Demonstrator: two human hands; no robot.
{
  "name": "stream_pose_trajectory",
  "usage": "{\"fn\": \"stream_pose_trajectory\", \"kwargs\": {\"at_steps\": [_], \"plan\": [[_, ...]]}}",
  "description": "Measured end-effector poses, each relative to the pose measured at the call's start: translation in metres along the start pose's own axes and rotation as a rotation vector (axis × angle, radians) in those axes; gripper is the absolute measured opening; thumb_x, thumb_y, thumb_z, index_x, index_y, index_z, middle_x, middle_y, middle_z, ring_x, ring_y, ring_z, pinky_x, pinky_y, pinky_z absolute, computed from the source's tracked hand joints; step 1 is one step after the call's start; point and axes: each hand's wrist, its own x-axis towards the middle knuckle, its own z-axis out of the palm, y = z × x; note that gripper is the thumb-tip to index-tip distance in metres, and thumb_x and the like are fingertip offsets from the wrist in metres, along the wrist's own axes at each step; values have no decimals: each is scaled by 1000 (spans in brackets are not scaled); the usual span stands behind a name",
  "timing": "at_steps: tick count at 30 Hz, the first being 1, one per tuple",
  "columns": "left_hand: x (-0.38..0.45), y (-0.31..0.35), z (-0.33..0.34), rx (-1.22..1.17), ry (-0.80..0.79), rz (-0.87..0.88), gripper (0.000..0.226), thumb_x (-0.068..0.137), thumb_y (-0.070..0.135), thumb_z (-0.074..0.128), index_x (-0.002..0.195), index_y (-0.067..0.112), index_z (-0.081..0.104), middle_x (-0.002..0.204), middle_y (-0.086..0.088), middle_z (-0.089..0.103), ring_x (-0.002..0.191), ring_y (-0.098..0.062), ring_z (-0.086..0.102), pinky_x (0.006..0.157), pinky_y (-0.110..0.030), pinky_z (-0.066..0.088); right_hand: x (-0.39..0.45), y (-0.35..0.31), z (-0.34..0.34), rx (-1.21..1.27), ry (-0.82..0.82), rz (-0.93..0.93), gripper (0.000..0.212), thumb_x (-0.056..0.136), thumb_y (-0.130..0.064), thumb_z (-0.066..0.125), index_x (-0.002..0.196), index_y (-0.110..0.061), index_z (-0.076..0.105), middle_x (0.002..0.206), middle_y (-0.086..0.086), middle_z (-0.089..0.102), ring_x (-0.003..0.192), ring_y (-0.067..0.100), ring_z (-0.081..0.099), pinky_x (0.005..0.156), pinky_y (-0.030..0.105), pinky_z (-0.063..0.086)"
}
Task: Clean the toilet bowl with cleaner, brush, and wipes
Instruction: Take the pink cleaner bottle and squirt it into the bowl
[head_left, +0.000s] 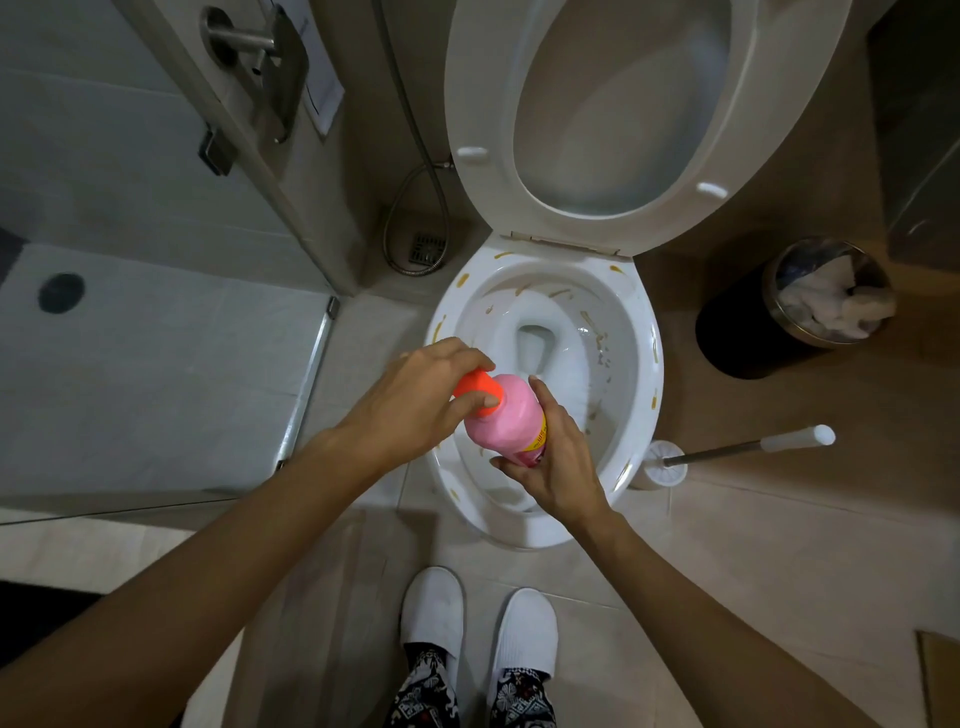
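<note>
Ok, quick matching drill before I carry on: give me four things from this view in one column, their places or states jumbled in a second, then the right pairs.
Things:
1. pink bottle
2. toilet brush
3. waste bin
4. toilet seat

Places or states:
A. raised upright
B. held over the bowl in both hands
C. in its holder on the floor, right of the toilet
D. holds crumpled white paper

Pairs: 1-B, 2-C, 3-D, 4-A

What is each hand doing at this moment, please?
Left hand: closed around the orange cap of the pink cleaner bottle.
Right hand: closed around the bottle's lower body, holding it over the toilet bowl.
</note>
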Motion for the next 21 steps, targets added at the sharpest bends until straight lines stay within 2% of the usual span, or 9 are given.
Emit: {"fn": "stream_pose_trajectory", "kwargs": {"at_steps": [3,5,8,10,13,15,17,21], "plan": [[-2,0,0,-33,-24,69,50,79,15,74,126,16,58,129,0,56,118,-19,50,102,-26,34,-2,2,0,17,5,24,103,67,-28,87,150,-16,27,131,8,54,116,28,53,96,48,46],[-3,-1,0,-1,-11,51,59,78,24,76,132,20,53,137,2,49,124,-17,45,105,-26,27,-3,3,0,16,0,27,104,67,-29,87,150,-17,26,132,8,53,116,27,53,95,47,47],[-2,-2,0,80,24,-3,55,84,43,65,132,19,53,132,0,55,117,-21,51,101,-30,31,-4,4,0,1,-8,8,102,68,-32,86,150,-17,26,133,7,53,116,27,53,96,47,47],[-1,-3,-1,104,-2,-20,50,87,45,60,129,17,56,122,-4,62,108,-23,58,96,-32,38,-5,4,0,-3,-7,3,102,68,-33,85,150,-16,27,134,7,52,116,27,53,96,46,48],[-5,-1,-1,-4,-35,44,41,86,20,67,126,15,58,122,-3,62,110,-20,57,96,-26,39,-4,3,-2,9,-1,7,100,67,-31,86,148,-15,30,134,7,52,118,27,53,96,46,47],[-10,1,-1,-45,-25,81,48,81,7,71,126,15,59,129,-1,58,119,-18,52,102,-24,34,-5,0,-3,20,0,12,101,66,-29,87,148,-14,31,135,7,52,119,27,53,97,47,46],[-15,4,-2,-47,27,65,52,80,15,73,129,17,56,135,1,54,124,-15,47,104,-23,28,-6,-2,-4,15,0,4,101,66,-28,88,148,-13,31,137,7,51,121,27,52,98,47,46],[-32,12,-13,25,130,-11,48,86,38,65,128,16,57,126,0,58,114,-18,51,101,-29,30,-11,-16,-10,3,-29,-52,100,67,-31,86,148,-13,31,136,7,51,120,27,53,97,47,46]]}}
